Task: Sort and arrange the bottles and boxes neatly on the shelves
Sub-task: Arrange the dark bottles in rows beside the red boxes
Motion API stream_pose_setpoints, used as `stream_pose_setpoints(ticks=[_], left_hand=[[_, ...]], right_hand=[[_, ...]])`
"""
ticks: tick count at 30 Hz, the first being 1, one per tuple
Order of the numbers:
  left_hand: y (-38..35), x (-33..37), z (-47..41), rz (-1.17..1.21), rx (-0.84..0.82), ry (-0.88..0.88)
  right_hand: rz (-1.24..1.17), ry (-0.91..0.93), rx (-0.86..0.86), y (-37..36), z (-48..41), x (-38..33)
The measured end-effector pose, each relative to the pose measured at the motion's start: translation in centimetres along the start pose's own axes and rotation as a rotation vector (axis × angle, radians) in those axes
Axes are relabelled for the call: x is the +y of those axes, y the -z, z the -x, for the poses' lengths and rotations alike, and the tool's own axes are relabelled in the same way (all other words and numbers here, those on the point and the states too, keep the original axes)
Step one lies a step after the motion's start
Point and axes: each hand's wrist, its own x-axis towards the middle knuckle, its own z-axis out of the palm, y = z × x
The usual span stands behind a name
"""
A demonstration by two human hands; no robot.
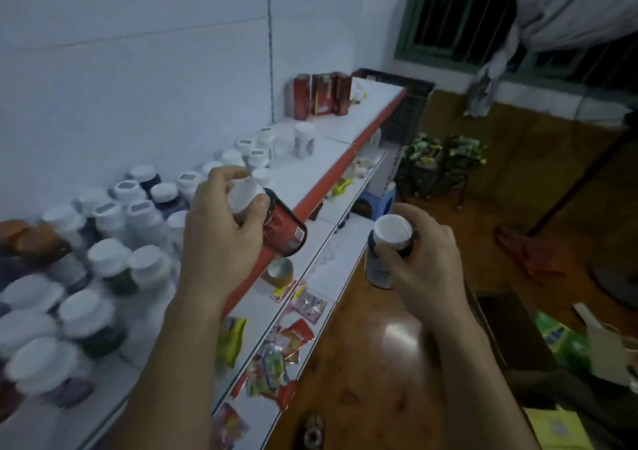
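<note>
**A:** Your left hand (221, 228) has its fingers and thumb curled round the white cap of the red-labelled bottle (286, 233). The bottle hangs tilted, base pointing away from you, above the red front edge of the top shelf (310, 173).

**B:** Your right hand (424, 259) wraps the neck and shoulder of the dark blue bottle (379, 273). You hold it upright, out in front of the shelves and over the floor, touching no shelf.

**A:** Both look like rigid plastic jars, probably light to middling in weight, with smooth and rather slippery labels. Holding the red one by the cap alone is the weak point, I'd judge. If that lid is loose, the body could drop, so shift your grip down onto the body before you set it down.

**B:** The blue one is held more safely. Take bottles like these round the middle, thumb opposite fingers, and land them flat on the base.

**A:** The white-capped bottles (103, 259) stand crowded on the near stretch of the shelf. Lower yours in from above rather than pushing in sideways, because a nudge would likely topple several.

**B:** The red boxes (321, 95) at the far end look like thin card. Hold them gently by the broad faces so you don't crush them.
</note>
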Motion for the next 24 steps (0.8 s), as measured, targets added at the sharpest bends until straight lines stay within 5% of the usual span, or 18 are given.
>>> stream_pose_setpoints(ticks=[15,24], left_hand=[[-25.7,1.2,-26.2,-0.144,-0.097,0.02],[-37.4,-2.1,-38.4,-0.331,0.02,0.158]], right_hand=[[-0.045,-0.029,-0.06,-1.2,-32.3,17.1],[-0.129,0.225,-0.33,-8.0,-54.9,22.1]])
